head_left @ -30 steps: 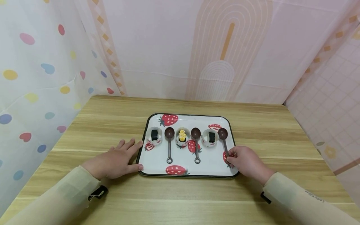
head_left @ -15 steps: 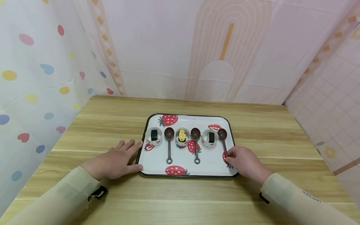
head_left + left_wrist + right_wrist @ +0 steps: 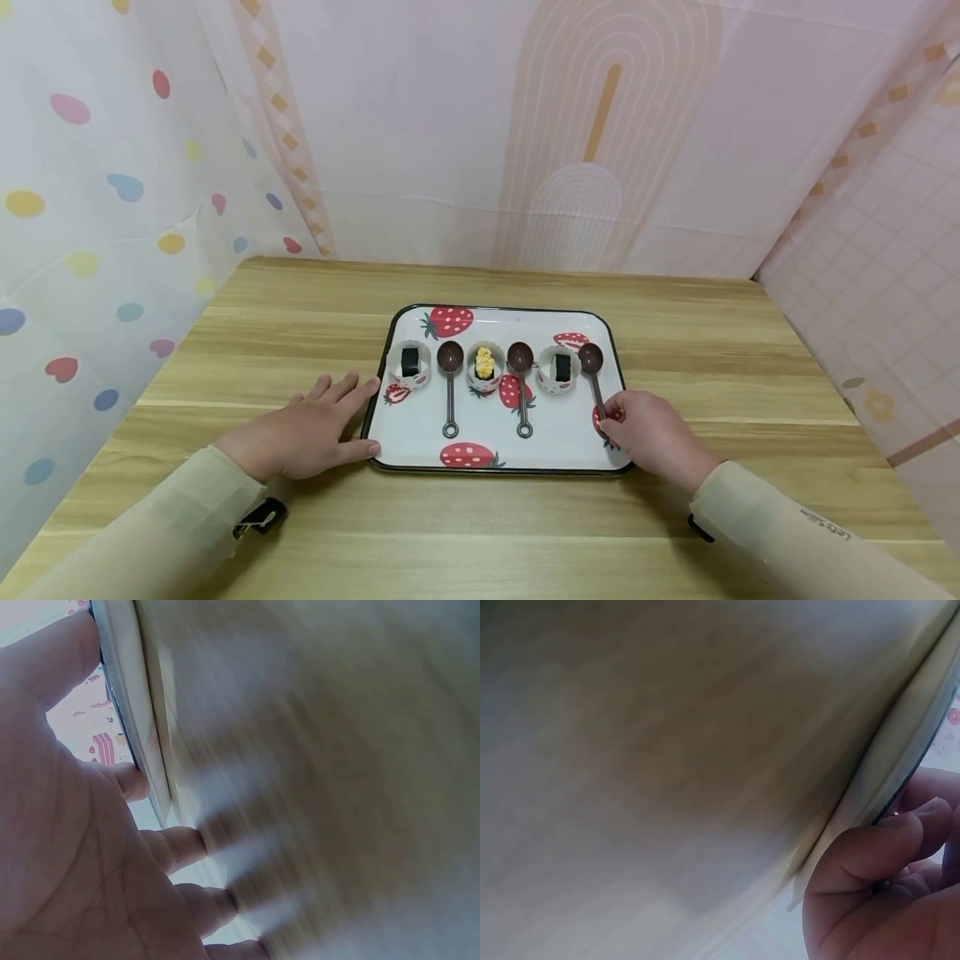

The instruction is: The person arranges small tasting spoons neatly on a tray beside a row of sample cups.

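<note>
A white tray (image 3: pixel 420 446) with a dark rim and strawberry prints lies on the wooden table. My left hand (image 3: pixel 311 429) is spread beside it, with index finger and thumb touching its left rim. At the tray's right side my right hand (image 3: pixel 656 433) pinches the handle of a brown measuring spoon (image 3: pixel 591 360), its handle end hidden by the fingers. Two similar spoons, one at the left (image 3: pixel 450 358) and a middle spoon (image 3: pixel 520 358), alternate with three paper cups. The left cup (image 3: pixel 409 382) and right cup (image 3: pixel 557 385) hold seaweed-wrapped sushi; the middle cup (image 3: pixel 484 383) holds yellow-topped sushi.
The wooden table (image 3: pixel 480 533) extends around the tray on all sides. Behind it hangs a pink patterned curtain (image 3: pixel 420 125). A dotted curtain (image 3: pixel 97 200) closes the left side, and a pale checked one (image 3: pixel 900 250) the right.
The bowl of the rightmost spoon has shifted slightly left toward the right cup, still pinched by my right hand. My left hand keeps its place at the tray's rim.
</note>
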Demonstrator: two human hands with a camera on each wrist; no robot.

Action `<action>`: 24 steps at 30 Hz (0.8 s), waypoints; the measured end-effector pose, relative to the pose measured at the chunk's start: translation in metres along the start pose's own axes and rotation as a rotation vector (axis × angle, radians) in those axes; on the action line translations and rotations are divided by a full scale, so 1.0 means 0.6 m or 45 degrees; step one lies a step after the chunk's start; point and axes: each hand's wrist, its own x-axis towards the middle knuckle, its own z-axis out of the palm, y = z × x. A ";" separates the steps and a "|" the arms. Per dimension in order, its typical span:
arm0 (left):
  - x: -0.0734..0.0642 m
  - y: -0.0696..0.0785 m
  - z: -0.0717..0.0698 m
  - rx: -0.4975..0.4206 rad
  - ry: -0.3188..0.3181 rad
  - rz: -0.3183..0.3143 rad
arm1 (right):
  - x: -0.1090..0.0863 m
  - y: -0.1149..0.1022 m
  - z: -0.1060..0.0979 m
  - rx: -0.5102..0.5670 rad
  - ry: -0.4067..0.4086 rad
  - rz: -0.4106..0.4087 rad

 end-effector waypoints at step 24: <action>0.000 -0.004 0.002 -0.003 0.008 -0.003 | 0.004 0.000 0.003 -0.092 0.056 -0.055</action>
